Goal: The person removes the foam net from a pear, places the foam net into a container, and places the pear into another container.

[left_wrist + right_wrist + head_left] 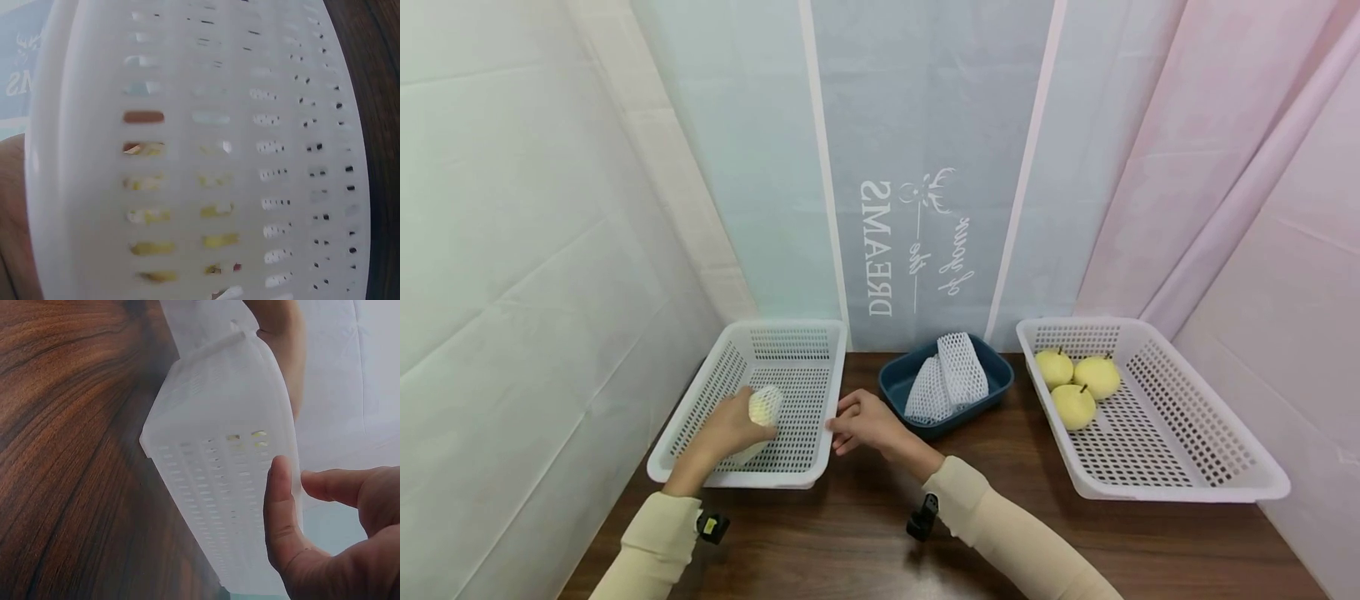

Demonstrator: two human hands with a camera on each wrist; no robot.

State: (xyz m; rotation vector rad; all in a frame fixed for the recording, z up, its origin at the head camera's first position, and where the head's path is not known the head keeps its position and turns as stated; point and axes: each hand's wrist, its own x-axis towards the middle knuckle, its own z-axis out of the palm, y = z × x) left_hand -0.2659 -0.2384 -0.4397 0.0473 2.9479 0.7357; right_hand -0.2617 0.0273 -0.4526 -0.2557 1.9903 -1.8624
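In the head view, my left hand [727, 427] is inside the left white basket [806, 481], gripping a pale yellow pear in a white foam net [767, 406]. More pale netting [749, 452] shows below the hand; whether it belongs to the same net is unclear. My right hand [867, 423] is at this basket's right rim. The right wrist view shows its thumb [280, 487] on the outer wall and a fingertip across the rim, pinching it. Through the basket's slots [153, 248], yellow shows in the left wrist view, while the wall hides most of the left hand.
A blue tray [895, 372] holding white foam nets [962, 371] stands at the back middle. To the right, another white basket [1180, 492] contains three yellow pears [1073, 407]. All stand on a dark wooden table [820, 550], with hanging cloth behind and pale walls on both sides.
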